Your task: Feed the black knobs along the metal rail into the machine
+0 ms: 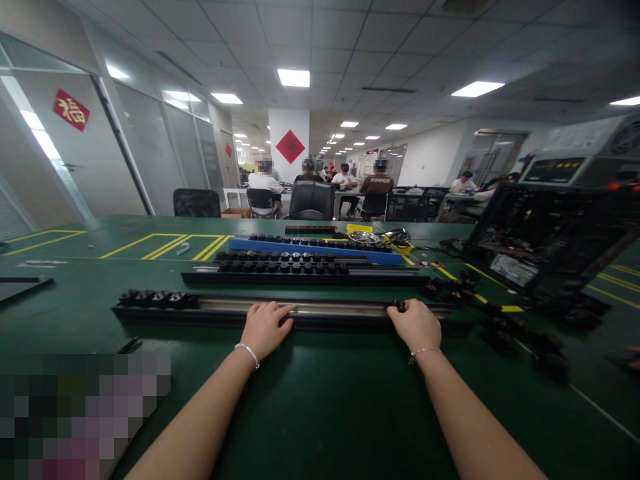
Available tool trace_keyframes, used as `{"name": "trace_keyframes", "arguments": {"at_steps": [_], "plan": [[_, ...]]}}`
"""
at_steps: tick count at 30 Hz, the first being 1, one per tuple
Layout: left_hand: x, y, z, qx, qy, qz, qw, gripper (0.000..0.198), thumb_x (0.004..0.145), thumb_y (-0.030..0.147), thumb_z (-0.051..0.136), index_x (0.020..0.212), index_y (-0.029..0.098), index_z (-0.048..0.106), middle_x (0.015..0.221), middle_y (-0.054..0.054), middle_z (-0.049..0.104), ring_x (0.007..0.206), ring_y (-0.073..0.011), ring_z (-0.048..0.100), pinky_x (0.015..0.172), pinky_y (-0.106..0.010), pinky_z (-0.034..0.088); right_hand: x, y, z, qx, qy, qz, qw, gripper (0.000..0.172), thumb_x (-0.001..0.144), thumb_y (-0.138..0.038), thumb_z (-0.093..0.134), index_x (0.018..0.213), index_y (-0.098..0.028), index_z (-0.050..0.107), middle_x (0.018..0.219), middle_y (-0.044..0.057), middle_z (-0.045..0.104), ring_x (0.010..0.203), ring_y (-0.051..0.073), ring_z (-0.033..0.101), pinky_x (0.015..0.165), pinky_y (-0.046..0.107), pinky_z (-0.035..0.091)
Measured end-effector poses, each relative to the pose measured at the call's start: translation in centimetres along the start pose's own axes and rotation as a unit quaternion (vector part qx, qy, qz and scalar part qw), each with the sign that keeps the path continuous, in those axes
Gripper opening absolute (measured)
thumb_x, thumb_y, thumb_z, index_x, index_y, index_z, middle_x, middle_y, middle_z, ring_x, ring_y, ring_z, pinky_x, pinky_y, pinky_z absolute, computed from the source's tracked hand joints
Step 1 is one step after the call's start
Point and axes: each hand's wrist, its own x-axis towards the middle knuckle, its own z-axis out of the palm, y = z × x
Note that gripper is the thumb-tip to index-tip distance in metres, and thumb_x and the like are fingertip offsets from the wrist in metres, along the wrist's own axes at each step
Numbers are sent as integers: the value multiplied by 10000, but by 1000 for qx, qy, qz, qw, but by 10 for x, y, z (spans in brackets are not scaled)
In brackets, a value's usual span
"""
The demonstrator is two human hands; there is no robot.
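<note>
A long black rail (pixel 340 312) with a silver channel lies across the green table in front of me. Several black sliders (pixel 155 299) sit bunched at its left end. My left hand (pixel 265 328) rests on the rail near its middle, fingers curled loosely over the near edge. My right hand (pixel 416 323) is further right on the same rail, fingers closed round a small black slider (pixel 400 306).
A second black rail (pixel 300 272) loaded with sliders and a blue rail (pixel 320 248) lie behind. An open computer case (pixel 545 243) stands at the right, with loose black parts (pixel 505 327) in front of it. Several people sit at tables far behind.
</note>
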Motion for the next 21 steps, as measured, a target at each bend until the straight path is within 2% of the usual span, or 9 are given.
{"name": "trace_keyframes", "arguments": {"at_steps": [21], "plan": [[0,-1,2,6,11,10,1000,350,847,389,432,1154,329,591,859,-19,619,887,-192,547,888,-377,312,3,7,-3,-9,1,11,1000,326,735,-450,420,756,-175,593,843,102,618,802,238,574,665,328,378]]}}
